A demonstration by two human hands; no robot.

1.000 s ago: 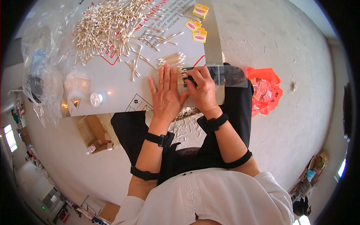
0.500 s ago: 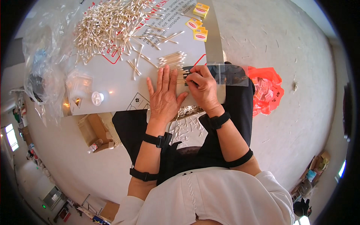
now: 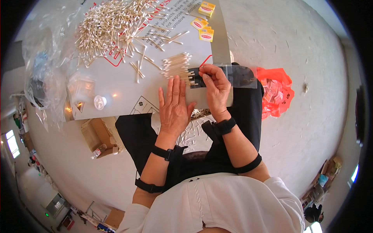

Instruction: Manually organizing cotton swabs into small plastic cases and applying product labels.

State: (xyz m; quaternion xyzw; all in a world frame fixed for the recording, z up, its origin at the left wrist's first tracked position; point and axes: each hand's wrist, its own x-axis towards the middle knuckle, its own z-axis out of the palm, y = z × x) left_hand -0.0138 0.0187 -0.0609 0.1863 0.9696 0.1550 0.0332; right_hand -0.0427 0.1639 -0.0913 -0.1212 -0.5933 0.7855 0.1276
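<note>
A neat row of cotton swabs [image 3: 175,64] lies side by side near the front of the table. My left hand [image 3: 173,106] rests flat just below it, fingers extended, fingertips by its nearest swabs. To the right, my right hand [image 3: 218,91] is closed in a pinch of thumb and forefinger; what sits between them is too small to make out. Beneath the right fingers is a dark flat piece [image 3: 197,80], reached by the right ends of some swabs. A clear plastic sheet [image 3: 243,77] extends past the table's right edge, partly behind that hand.
A big heap of loose cotton swabs [image 3: 110,29] covers the far left table. Small yellow boxes [image 3: 206,35] stand far right. A round white container [image 3: 100,102] and crumpled clear plastic [image 3: 50,58] lie left. A red bag [image 3: 278,95] holds small packs; a cardboard box [image 3: 99,136] sits below.
My left hand has drawn back toward me, uncovering more of the row of swabs. My right fingers have shifted slightly up and to the right, off the swab ends.
</note>
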